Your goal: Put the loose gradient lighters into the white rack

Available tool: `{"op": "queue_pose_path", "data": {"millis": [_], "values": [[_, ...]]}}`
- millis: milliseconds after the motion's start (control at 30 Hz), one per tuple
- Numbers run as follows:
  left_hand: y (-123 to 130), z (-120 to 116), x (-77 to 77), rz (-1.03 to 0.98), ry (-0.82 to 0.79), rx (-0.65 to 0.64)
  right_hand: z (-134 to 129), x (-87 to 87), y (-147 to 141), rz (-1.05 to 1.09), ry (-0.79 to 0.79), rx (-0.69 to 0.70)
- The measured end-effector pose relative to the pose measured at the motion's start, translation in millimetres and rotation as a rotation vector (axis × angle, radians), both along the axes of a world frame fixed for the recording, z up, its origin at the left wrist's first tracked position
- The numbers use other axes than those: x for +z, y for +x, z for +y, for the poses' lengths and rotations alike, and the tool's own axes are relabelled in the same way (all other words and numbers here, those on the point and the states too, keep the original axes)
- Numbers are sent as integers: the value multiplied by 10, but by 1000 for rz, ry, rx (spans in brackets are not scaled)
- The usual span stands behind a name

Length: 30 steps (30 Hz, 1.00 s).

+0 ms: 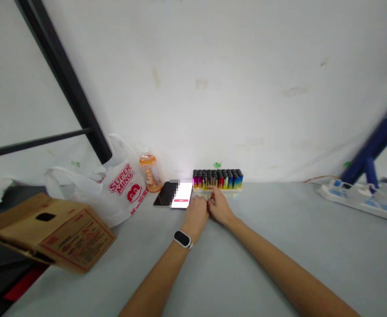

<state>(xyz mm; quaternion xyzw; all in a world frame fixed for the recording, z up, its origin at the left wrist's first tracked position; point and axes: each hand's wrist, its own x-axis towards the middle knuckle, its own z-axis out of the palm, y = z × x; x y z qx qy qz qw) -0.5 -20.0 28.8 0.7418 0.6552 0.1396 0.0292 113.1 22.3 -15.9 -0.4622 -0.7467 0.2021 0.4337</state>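
Colourful cylinders with black tops [230, 179] stand in rows on a pale tray [236, 189] against the wall. My left hand [197, 212], a banded watch at its wrist, rests on the table just in front of the tray, its fingers curled; whatever they hold is hidden. Touching or nearly touching it, my right hand [220, 206] has its index finger extended towards the front of the row and its other fingers bent. Something small and reddish shows between the hands, too small to make out. A tablet [164, 194] with a partly lit screen lies left of the cylinders.
An orange drink bottle [151, 171] stands behind the tablet. Further left are a white plastic bag [114, 193] with red print and an open cardboard box [77, 240]. A white power strip [361, 200] lies at the far right of the grey table [246, 281], near a blue post.
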Motion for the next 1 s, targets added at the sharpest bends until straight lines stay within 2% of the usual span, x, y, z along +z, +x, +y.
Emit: {"op": "queue_pose_path", "data": {"millis": [100,200,333,433,567,700,1000], "values": [[46,-28,1,54,-3,-59,19,-32,28,93,-38,-21],[70,-15,-45,-25,-5,-92,-39,-46,118,188,-61,-18],[55,56,-133,-360,-10,-110,-121,-14,188,324,-78,3],[54,99,-160,-654,56,-156,-136,13,194,373,-74,18],[103,76,-138,-863,121,-154,-129,12,203,379,-88,48],[169,25,-159,-910,118,-143,-141,17,215,370,-104,55],[186,110,-284,-798,122,-109,-136,1,202,280,-107,124]]}}
